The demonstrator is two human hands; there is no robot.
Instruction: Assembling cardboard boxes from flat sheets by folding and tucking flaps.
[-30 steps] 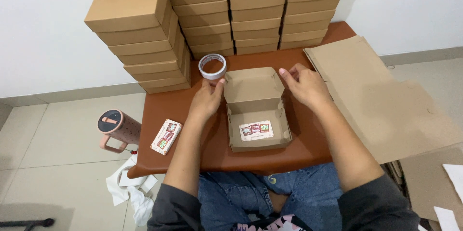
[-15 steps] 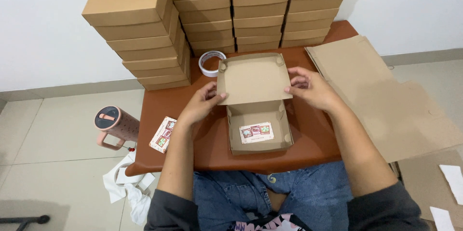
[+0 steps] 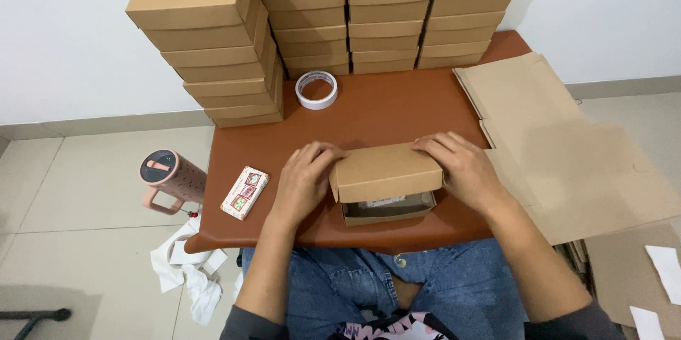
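Head view, looking down on a brown table point(image 3: 383, 109). Item one: a small cardboard box point(image 3: 386, 182) at the table's near edge, centre, at 6 o'clock from the roll of tape point(image 3: 316, 89). Its lid, which stood up and open half a second ago, now lies folded down over the body; the front flap is not yet tucked, and a dark gap shows the printed packet inside. By my reckoning the closing is most of the way through.

Item two: my left hand point(image 3: 305, 180), at 9 o'clock of the box, fingers pressed flat on the lid's left corner. Item three: my right hand point(image 3: 461, 170), at 3 o'clock, palm down on the right end. The hands are apart, both bearing on the lid and gripping nothing.

Sundries: stacked closed boxes point(image 3: 340, 20) at 12 o'clock; flat cardboard sheets point(image 3: 560, 148) at 3 o'clock; a small printed packet point(image 3: 245, 192) and a pink tumbler point(image 3: 170, 178) at 9 o'clock.
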